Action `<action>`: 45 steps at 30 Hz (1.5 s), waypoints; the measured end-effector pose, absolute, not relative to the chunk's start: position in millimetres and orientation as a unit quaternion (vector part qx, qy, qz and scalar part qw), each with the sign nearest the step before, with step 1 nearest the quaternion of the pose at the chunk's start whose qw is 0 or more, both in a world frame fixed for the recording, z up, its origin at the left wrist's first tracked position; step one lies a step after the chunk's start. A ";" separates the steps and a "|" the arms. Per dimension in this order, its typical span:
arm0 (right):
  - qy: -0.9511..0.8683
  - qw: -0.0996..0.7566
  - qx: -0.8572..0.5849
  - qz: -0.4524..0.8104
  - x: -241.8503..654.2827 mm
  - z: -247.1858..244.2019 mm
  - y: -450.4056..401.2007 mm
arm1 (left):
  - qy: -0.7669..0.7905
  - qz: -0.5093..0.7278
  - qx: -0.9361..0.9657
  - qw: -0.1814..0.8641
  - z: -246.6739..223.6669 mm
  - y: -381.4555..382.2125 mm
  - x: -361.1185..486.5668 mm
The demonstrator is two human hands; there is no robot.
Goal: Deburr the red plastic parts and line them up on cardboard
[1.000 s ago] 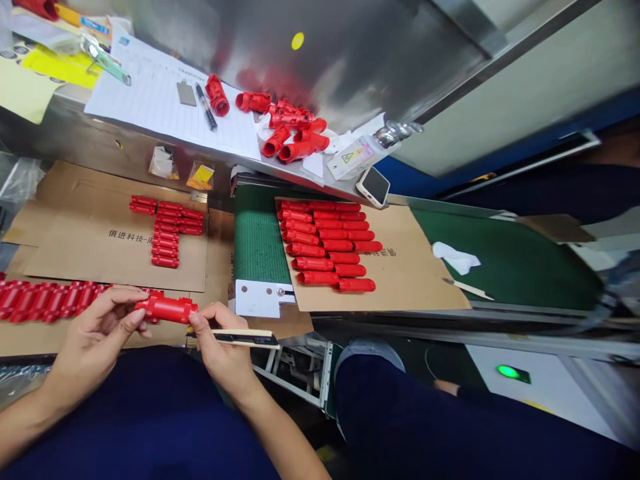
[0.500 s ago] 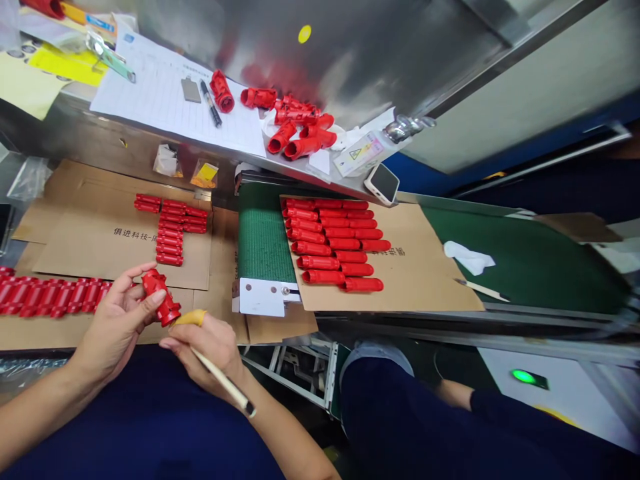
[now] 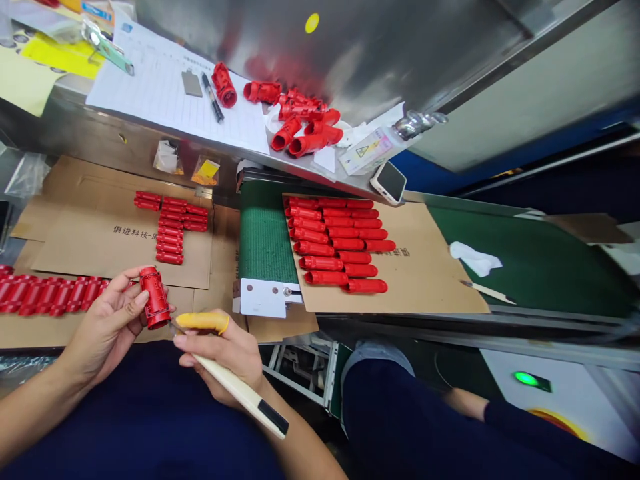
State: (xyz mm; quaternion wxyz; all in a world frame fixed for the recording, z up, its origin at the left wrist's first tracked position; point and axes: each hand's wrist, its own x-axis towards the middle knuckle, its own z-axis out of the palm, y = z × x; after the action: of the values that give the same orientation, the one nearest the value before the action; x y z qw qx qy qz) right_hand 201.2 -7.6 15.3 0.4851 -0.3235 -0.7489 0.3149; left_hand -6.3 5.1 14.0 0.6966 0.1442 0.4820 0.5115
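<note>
My left hand [image 3: 113, 317] is closed around a red plastic cylinder [image 3: 155, 301] with slots and ribs, held tilted over the cardboard. In my right hand [image 3: 227, 353] is a trimming knife [image 3: 240, 392] with a cream handle and black end. A yellow finger cot [image 3: 203, 323] covers one finger of that hand. The knife's thin metal tip is close to the cylinder's lower rim; I cannot tell whether they touch. Beside my left hand lies a row of red ribbed parts [image 3: 55, 295], partly hidden by it. More red parts [image 3: 171, 230] are grouped on the cardboard beyond.
Red half-tube parts [image 3: 345, 243] lie in rows on a cardboard sheet [image 3: 425, 280] over the green conveyor [image 3: 267, 233]. A white cloth [image 3: 475, 258] and another cream-handled tool [image 3: 487, 291] lie right. The metal ledge holds red cylinders [image 3: 305, 127], a bottle [image 3: 370, 150] and a phone [image 3: 389, 182]. A co-worker's sleeve [image 3: 430, 413] is at right.
My right hand has moved slightly right and back from the cylinder, showing more of the knife handle. My left hand has turned the cylinder more upright. The view has shifted slightly.
</note>
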 end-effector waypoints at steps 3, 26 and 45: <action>-0.754 0.495 -0.333 0.274 202.6 14.2 -5.0 | 0.483 0.503 0.142 0.702 12.4 5.4 -8.4; -0.806 0.460 -0.229 0.294 196.4 12.6 1.9 | 0.448 0.361 0.055 0.816 17.7 7.8 -9.0; -0.817 0.448 -0.216 0.292 194.0 13.8 0.1 | 0.432 0.357 0.061 0.826 14.5 4.2 -4.1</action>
State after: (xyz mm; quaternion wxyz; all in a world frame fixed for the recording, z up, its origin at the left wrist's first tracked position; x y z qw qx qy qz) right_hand 194.0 0.1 13.8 0.4479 -0.2157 -0.8172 0.2916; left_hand -4.1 4.2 14.5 0.8259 0.0607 0.4319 0.3574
